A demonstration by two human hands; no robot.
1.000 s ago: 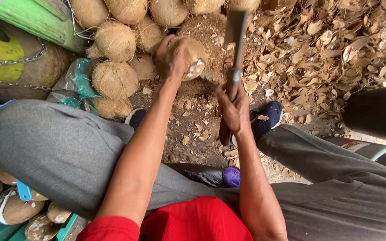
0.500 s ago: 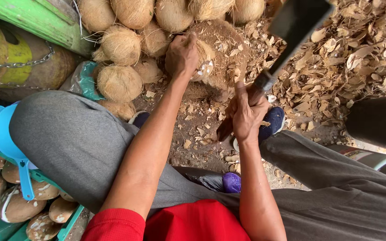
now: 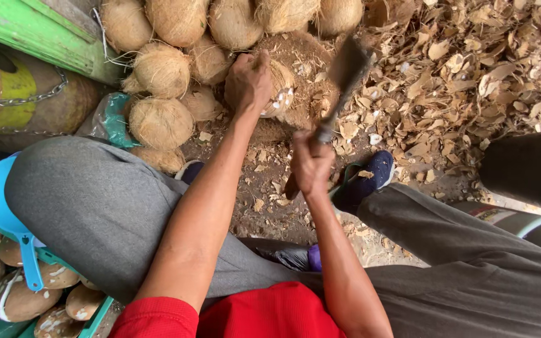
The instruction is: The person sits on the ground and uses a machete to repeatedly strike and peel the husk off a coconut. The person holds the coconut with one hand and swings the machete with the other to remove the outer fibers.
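My left hand (image 3: pixel 248 80) grips a husked brown coconut (image 3: pixel 280 87) on top of a worn chopping stump (image 3: pixel 305 75); a white patch shows on the coconut's lower right side. My right hand (image 3: pixel 311 166) holds the wooden handle of a dark cleaver (image 3: pixel 345 72). Its blade is blurred and slants up to the right, just beside the coconut. My two grey-trousered legs spread to either side of the stump.
Several fibrous coconuts (image 3: pixel 161 69) are piled at the upper left by a green beam (image 3: pixel 39 34). Shell chips (image 3: pixel 471 69) litter the ground at right. A dark bucket (image 3: pixel 521 169) stands at right. Peeled coconuts (image 3: pixel 17 300) and a blue scoop (image 3: pixel 1 206) lie in a crate at lower left.
The cleaver swung up high to the right, then came down close beside the coconut. My left hand kept hold of the coconut on the stump.
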